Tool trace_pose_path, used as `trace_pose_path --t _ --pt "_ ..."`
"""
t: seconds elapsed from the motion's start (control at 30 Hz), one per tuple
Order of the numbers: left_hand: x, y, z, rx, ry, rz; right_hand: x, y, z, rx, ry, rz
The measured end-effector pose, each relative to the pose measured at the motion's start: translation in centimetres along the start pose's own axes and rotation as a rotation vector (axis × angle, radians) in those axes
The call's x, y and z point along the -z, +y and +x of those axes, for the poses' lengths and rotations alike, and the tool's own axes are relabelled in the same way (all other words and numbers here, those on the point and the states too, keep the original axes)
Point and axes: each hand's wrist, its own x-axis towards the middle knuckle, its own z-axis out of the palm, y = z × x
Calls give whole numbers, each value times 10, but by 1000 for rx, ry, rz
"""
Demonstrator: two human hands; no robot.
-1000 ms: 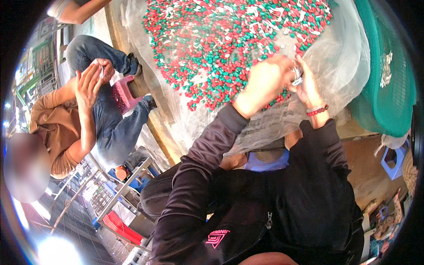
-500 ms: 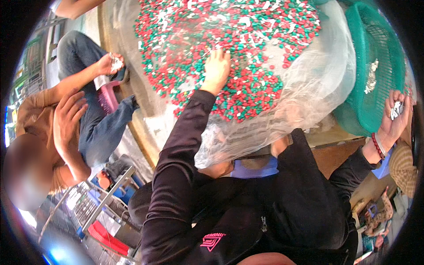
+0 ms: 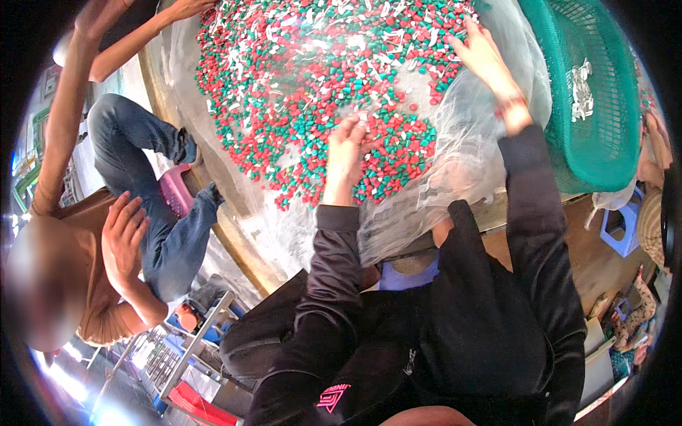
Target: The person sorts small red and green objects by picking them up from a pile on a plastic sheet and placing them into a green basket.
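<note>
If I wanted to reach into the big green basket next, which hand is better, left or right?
Probably the right hand: it is at the right edge of the red and green pieces, nearer the green basket. The left hand is farther away, over the pile's lower part.

Open air tops the pieces; a green basket blocks rightward.

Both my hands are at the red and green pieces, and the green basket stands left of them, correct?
Not quite: the green basket stands to the right of the red and green pieces, as the head view shows. Your left hand and right hand are both at the pieces.
</note>
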Motion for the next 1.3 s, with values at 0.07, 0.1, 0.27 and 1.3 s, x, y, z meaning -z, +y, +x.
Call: trace_pose_path --t 0.07,0.1,0.27,1.3 --pt "-21 -11 -12 22 -149 -320 -21 15 21 -220 -52 -213" --pt "-18 -8 -21 14 -183 -427 -32 0 20 -194 -73 -267" --pt "1 14 -42 -19 -267 -762 -79 -43 -17 88 -138 -97" --pt "65 30 11 29 -185 -110 -33 -107 -132 -85 -505 655"
